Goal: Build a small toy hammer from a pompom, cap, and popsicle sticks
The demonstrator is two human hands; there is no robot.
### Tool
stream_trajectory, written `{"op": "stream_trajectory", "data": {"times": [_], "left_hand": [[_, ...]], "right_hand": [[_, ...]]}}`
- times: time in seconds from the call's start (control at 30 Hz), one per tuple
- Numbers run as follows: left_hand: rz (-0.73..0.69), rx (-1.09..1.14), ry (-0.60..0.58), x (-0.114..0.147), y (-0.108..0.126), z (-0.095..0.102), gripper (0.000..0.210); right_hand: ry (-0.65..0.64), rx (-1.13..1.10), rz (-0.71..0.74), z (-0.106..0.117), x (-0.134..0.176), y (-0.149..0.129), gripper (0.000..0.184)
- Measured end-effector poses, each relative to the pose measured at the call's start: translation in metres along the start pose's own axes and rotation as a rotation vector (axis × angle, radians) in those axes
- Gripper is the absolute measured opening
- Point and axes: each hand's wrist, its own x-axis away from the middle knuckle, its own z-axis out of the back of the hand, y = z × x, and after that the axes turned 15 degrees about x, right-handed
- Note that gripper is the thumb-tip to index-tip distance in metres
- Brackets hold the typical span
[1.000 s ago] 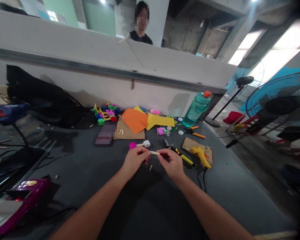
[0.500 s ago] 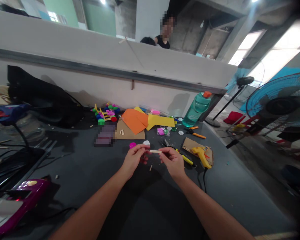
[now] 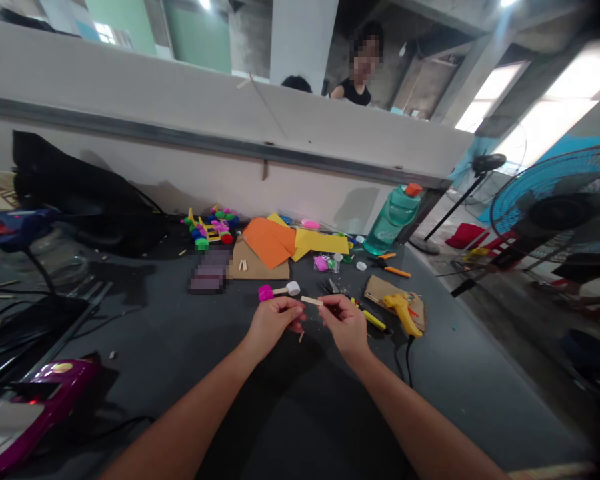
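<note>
My right hand [image 3: 347,325] pinches one end of a short flat wooden stick [image 3: 312,301] between thumb and fingertips. The stick's other end points left and slightly up, just above the fingertips of my left hand [image 3: 275,325]. Those left fingers are curled in with the thumb against them; whether anything small is between them is hidden. Just beyond the left hand lie a magenta cap [image 3: 265,293] and a white cap [image 3: 293,289], with a wooden stick [image 3: 280,291] spanning between them. A small stick piece [image 3: 301,337] lies on the table below my hands.
A yellow glue gun [image 3: 404,312] rests on cardboard at right, beside pliers [image 3: 373,316]. Behind are orange sheets [image 3: 271,241], a cardboard piece [image 3: 263,270] with stick bits, and a green bottle [image 3: 393,220]. A purple device [image 3: 65,400] sits at left. A person [image 3: 356,90] is beyond the partition.
The stick's left end has come away from my left fingers and tilted up. My left hand has dropped slightly, uncovering the caps and the stick between them. The person behind moved right.
</note>
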Motion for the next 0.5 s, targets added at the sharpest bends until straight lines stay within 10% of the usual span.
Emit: {"op": "stream_trajectory", "data": {"times": [0.5], "left_hand": [[-0.042,0.041,0.016,0.001,-0.0009,0.0018,0.024]], "right_hand": [[-0.038,-0.085,-0.087,-0.0016,-0.0005,-0.008,0.018]]}}
